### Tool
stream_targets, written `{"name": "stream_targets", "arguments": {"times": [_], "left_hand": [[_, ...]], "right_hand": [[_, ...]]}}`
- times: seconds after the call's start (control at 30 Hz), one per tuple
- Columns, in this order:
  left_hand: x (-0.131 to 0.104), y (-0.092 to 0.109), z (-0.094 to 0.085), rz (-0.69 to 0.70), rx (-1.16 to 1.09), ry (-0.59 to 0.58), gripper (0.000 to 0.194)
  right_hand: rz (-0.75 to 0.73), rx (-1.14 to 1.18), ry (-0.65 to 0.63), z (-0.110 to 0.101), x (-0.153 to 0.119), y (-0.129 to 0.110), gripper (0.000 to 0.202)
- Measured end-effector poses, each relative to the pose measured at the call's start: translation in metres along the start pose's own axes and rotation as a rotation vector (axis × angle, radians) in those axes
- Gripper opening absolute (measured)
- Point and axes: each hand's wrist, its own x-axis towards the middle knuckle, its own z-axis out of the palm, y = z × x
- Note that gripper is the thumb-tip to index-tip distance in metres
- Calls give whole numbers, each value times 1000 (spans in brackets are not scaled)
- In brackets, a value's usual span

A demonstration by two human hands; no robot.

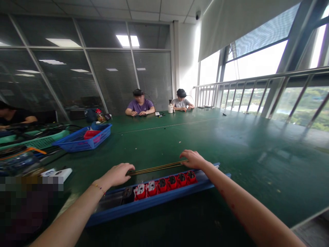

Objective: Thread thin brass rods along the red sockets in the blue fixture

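Several thin, straight yellow-brown rods (159,168) run side by side between my hands, just beyond a long blue tray. My left hand (117,175) has its fingers and thumb around their left ends. At the right ends, my right hand (194,159) is curled over the rods, with part of its grip hidden. The blue tray (154,205) lies at a slant beneath my forearms. Inside it stands a row of red parts (172,183) with black or silvery tops, and a black block (128,195) sits at the row's left end.
To the left are a blue basket (77,145) holding a small red box (92,134), a green basket (48,140) with black cables, and a white item (60,174). Two people (140,104) sit across the green table (231,144); another person (17,116) is far left.
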Motion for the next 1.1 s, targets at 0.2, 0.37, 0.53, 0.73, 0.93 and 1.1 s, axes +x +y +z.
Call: {"name": "stream_targets", "arguments": {"times": [0.2, 0.37, 0.53, 0.73, 0.93, 1.1], "left_hand": [[3, 1, 5, -77, 38, -65, 22], [8, 4, 11, -80, 6, -26, 19], [-2, 5, 5, -86, -79, 35, 13], [-33, 15, -18, -100, -556, 228, 20], [-66, 44, -24, -148, -698, 222, 31], [-77, 54, -17, -173, -770, 136, 37]], "right_hand": [[-140, -113, -125, -1, 7, -4, 28], [-150, -173, -188, -4, 12, -9, 30], [-62, -21, -182, -5, 9, -4, 22], [30, 595, 123, -21, -14, -3, 16], [61, 998, 142, -39, -58, -30, 15], [113, 1150, 57, -43, -76, -42, 27]]}}
